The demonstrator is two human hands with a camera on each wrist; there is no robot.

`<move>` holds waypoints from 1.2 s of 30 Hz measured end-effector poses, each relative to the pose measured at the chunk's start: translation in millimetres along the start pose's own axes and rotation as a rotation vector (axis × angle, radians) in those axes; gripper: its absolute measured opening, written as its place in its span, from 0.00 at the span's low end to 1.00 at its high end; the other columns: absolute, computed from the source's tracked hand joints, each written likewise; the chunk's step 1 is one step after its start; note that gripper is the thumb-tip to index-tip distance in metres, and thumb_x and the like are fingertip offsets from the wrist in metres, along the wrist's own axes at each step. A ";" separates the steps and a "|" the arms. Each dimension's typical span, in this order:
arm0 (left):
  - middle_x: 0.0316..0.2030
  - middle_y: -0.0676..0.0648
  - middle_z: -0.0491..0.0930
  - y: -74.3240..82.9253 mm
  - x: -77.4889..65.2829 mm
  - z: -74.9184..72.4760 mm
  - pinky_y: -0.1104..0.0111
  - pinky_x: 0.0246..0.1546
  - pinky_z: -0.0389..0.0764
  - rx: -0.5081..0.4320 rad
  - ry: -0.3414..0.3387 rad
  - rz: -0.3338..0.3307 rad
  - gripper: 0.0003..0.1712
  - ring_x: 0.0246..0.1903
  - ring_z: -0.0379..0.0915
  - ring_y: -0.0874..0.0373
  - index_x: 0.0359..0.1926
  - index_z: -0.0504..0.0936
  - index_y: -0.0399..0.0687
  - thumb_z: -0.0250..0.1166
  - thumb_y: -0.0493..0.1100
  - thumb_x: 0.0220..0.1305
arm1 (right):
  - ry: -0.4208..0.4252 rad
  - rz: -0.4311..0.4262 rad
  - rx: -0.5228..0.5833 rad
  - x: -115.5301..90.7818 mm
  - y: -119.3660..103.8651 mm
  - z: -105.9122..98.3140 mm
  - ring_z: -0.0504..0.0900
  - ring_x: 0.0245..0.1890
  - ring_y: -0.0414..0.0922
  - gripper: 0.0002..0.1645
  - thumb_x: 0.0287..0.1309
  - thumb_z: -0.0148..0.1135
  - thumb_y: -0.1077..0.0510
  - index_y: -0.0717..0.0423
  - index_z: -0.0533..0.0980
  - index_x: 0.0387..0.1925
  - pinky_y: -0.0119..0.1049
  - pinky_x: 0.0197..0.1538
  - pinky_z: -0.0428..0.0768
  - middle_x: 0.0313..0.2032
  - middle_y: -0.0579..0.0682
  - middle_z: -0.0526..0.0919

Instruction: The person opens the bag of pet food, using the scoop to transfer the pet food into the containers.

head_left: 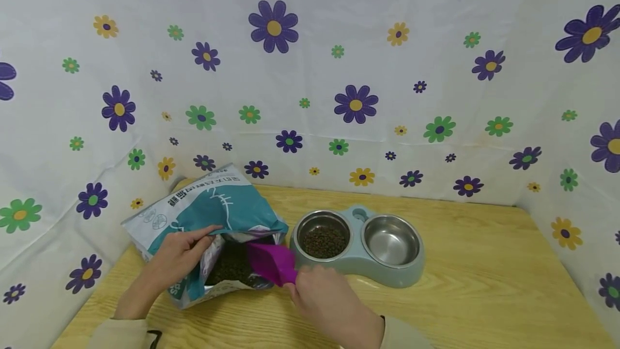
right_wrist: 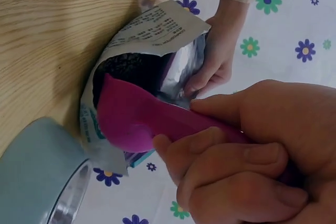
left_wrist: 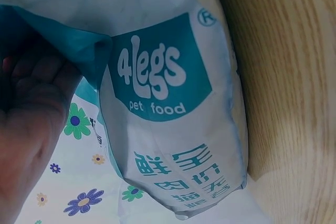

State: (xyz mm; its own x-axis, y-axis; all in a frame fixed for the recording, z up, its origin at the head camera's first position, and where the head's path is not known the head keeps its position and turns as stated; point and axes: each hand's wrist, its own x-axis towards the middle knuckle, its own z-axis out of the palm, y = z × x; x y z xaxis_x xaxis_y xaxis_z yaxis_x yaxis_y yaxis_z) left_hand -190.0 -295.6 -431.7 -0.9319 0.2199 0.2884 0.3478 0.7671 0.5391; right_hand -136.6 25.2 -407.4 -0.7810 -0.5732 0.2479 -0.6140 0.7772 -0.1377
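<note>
A teal and white pet food bag [head_left: 247,206] lies on its side, its mouth facing me and dark kibble [head_left: 229,269] visible inside. With thumb and fingers, my left hand [head_left: 174,257] holds the upper edge of the mouth; in the left wrist view the bag's fold hides part of those fingers. My right hand [head_left: 329,300] grips the handle of a magenta scoop [right_wrist: 126,114]. The scoop's front end reaches into the bag's mouth, and whether it carries kibble is hidden. "4Legs pet food" is printed on the bag's side [left_wrist: 157,77].
Right of the bag stands a pale blue double-bowl feeder [head_left: 360,268]. Its left steel bowl [head_left: 302,220] contains kibble; the right steel bowl [head_left: 391,241] holds nothing. Flower-patterned cloth [head_left: 310,69] encloses the wooden table [head_left: 484,284] at the back and sides.
</note>
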 end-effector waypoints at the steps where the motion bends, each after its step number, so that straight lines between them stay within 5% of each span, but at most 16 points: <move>1: 0.12 0.61 0.55 0.3 0.1 0.0 0.72 0.14 0.59 0.000 0.000 -0.001 0.18 0.11 0.46 0.72 0.61 0.85 0.49 0.56 0.40 0.78 | -0.014 0.003 -0.011 2.4 -2.5 0.2 0.76 0.17 0.42 0.22 0.66 0.66 0.49 0.51 0.76 0.17 0.34 0.17 0.69 0.17 0.43 0.75; 6: 0.12 0.61 0.55 1.0 0.0 0.5 0.72 0.14 0.59 -0.002 0.001 -0.003 0.18 0.12 0.46 0.72 0.61 0.85 0.49 0.56 0.41 0.78 | -0.092 0.022 0.062 14.0 -7.0 -2.9 0.73 0.15 0.39 0.25 0.69 0.63 0.49 0.50 0.72 0.15 0.31 0.17 0.67 0.16 0.43 0.72; 12: 0.12 0.62 0.54 0.6 -0.8 0.8 0.72 0.14 0.58 0.021 0.023 0.007 0.17 0.12 0.45 0.72 0.60 0.86 0.50 0.57 0.40 0.77 | -0.259 0.148 0.370 27.6 -1.6 -5.5 0.64 0.14 0.37 0.32 0.72 0.60 0.49 0.49 0.63 0.11 0.30 0.20 0.64 0.14 0.41 0.63; 20: 0.13 0.62 0.53 0.6 -2.9 -1.2 0.72 0.15 0.59 0.029 0.009 -0.026 0.18 0.13 0.45 0.72 0.60 0.86 0.50 0.56 0.41 0.77 | -0.394 0.349 0.730 27.1 16.2 9.2 0.61 0.06 0.38 0.35 0.73 0.58 0.41 0.48 0.62 0.11 0.32 0.14 0.60 0.08 0.40 0.60; 23: 0.13 0.62 0.53 0.2 -2.9 -0.5 0.71 0.16 0.59 0.027 0.009 -0.019 0.18 0.13 0.45 0.72 0.60 0.86 0.50 0.56 0.41 0.77 | -0.413 0.376 0.848 23.4 23.6 13.8 0.55 0.05 0.37 0.33 0.73 0.57 0.42 0.50 0.68 0.11 0.32 0.12 0.56 0.07 0.39 0.58; 30: 0.13 0.62 0.53 -2.0 -1.2 2.5 0.72 0.16 0.59 0.020 0.007 0.001 0.18 0.13 0.44 0.72 0.61 0.86 0.50 0.56 0.41 0.77 | -0.473 0.471 1.195 11.6 40.9 25.1 0.50 0.07 0.36 0.30 0.74 0.56 0.42 0.66 0.80 0.30 0.31 0.12 0.51 0.11 0.43 0.62; 36: 0.12 0.62 0.53 -0.8 -0.6 2.5 0.72 0.15 0.59 0.027 0.012 0.003 0.18 0.12 0.44 0.72 0.61 0.85 0.49 0.56 0.40 0.77 | -0.491 0.501 1.287 -1.4 53.7 36.5 0.54 0.08 0.34 0.33 0.73 0.56 0.37 0.64 0.80 0.32 0.27 0.12 0.53 0.13 0.42 0.68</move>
State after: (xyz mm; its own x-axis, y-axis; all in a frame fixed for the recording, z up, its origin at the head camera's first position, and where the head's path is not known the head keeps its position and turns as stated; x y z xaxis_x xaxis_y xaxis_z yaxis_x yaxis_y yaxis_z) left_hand -190.0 -294.8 -434.3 -0.9295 0.2150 0.2999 0.3476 0.7827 0.5163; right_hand -172.7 58.2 -450.2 -0.7365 -0.5525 -0.3903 0.2569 0.3052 -0.9170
